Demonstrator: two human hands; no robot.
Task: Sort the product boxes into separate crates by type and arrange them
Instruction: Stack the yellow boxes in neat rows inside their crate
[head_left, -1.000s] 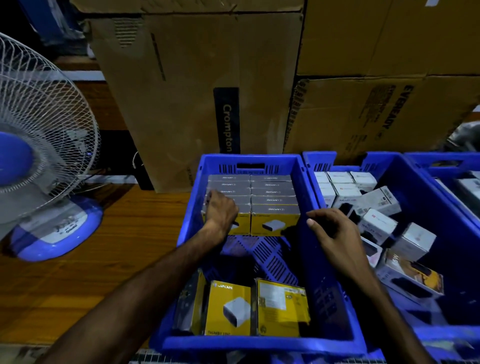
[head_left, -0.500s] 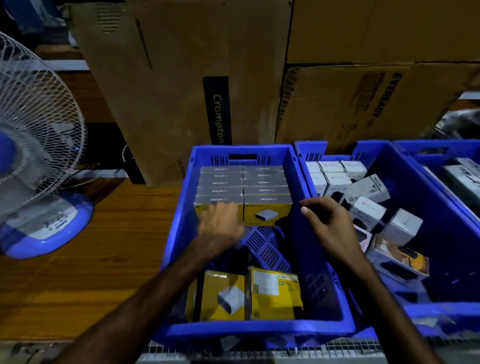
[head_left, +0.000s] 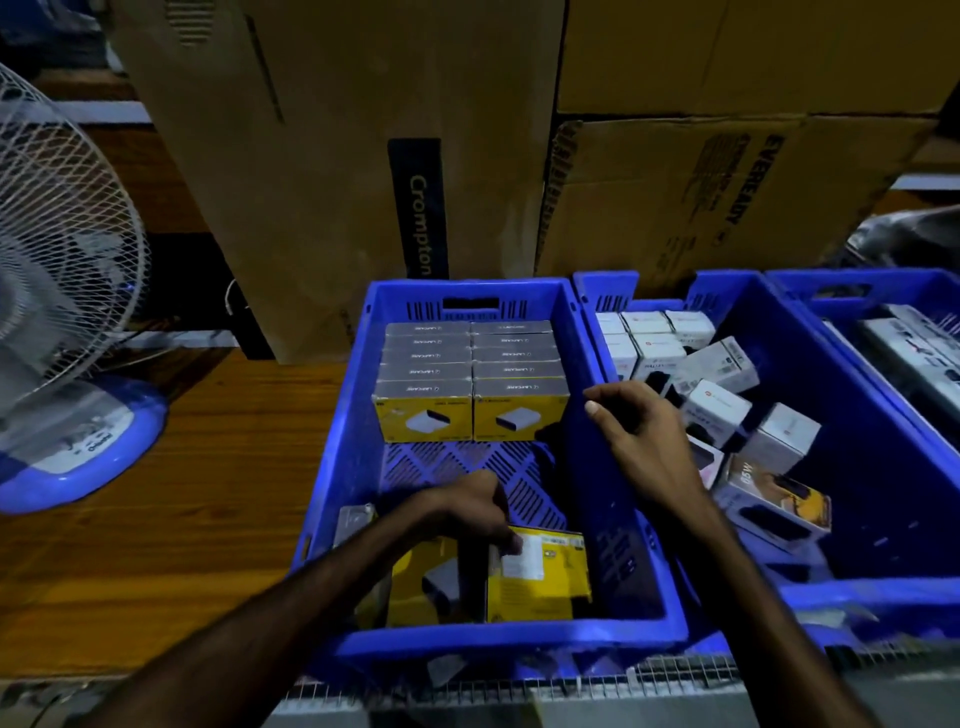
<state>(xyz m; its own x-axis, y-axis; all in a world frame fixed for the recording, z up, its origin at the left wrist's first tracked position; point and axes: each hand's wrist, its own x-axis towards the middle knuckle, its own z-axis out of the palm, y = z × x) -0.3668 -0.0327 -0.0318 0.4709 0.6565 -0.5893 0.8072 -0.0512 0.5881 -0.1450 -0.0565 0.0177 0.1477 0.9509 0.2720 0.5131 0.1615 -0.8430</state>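
Tall brown corrugated cardboard cartons (head_left: 332, 156) fill the back, one printed Crompton, a lower one (head_left: 727, 197) printed Eveready, standing right behind the crates. White wire-cage table fan with blue base (head_left: 62, 322) sits at far left on the brown wooden tabletop (head_left: 171, 509). Three blue perforated plastic crates side by side: middle-left crate (head_left: 337, 431), second crate to its right (head_left: 878, 467), third crate (head_left: 935, 291) cut off at frame edge, holding long grey boxes, details unclear. In the first crate, a neat block of yellow-and-grey product boxes (head_left: 472, 384) stands in two columns against the far wall, grey tops up, yellow fronts facing camera; bare crate floor between them and near end. At near end, loose yellow boxes: one with white label (head_left: 540, 577) lying tilted, another yellow box (head_left: 431, 582) just beside it on the left, a greyish box (head_left: 356, 519) against the left wall. Second crate holds white-and-grey small product boxes (head_left: 717, 405), some in rows at the back, others jumbled and tilted, plus one yellow-and-dark box (head_left: 774, 509) lying near front. Left hand (head_left: 467, 509) curls down over the top edge of the labelled yellow box, fingers touching it; firm grip cannot be told. Right hand (head_left: 639, 431) hovers above the wall between the first and second crates, fingers loosely curled, holding nothing.
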